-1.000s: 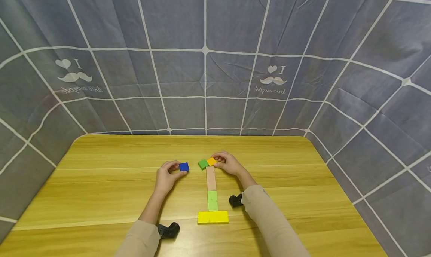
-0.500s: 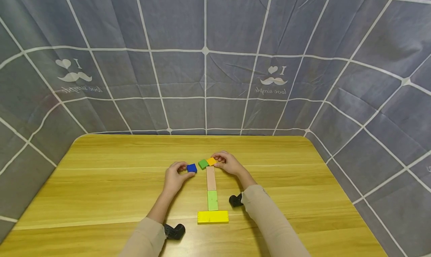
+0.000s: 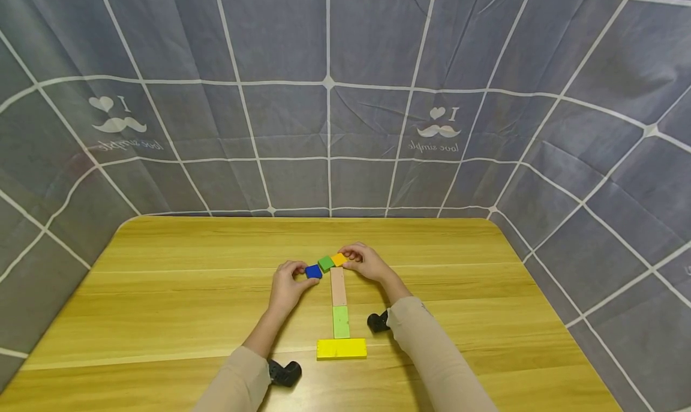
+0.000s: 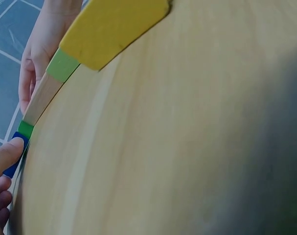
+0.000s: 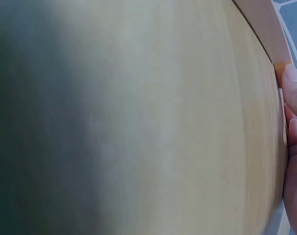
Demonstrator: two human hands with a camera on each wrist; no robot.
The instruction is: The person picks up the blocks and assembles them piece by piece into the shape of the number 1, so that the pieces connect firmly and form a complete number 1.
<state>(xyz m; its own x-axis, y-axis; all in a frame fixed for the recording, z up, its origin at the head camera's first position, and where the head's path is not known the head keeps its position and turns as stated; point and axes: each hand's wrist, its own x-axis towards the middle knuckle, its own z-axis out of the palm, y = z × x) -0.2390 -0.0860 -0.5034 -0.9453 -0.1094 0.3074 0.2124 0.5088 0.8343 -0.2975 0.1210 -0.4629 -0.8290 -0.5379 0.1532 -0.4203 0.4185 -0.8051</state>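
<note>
My left hand pinches a blue block between thumb and fingers, right beside the lower left corner of a green block. Against the green block's right side lies an orange block, and my right hand pinches its right edge between thumb and fingers. Under these runs a column: a pale wooden block, then a light green block. Across the bottom lies a long yellow block. In the left wrist view my left thumb presses on the blue block.
All the blocks lie on a wood-grain table. Black wrist devices show at both sleeves. A grey curtain with white lines hangs behind the table's far edge and round its sides.
My left hand has moved right with the blue block, from well apart to right next to the green block, and the block has turned slightly. My right hand has stayed on the orange block.
</note>
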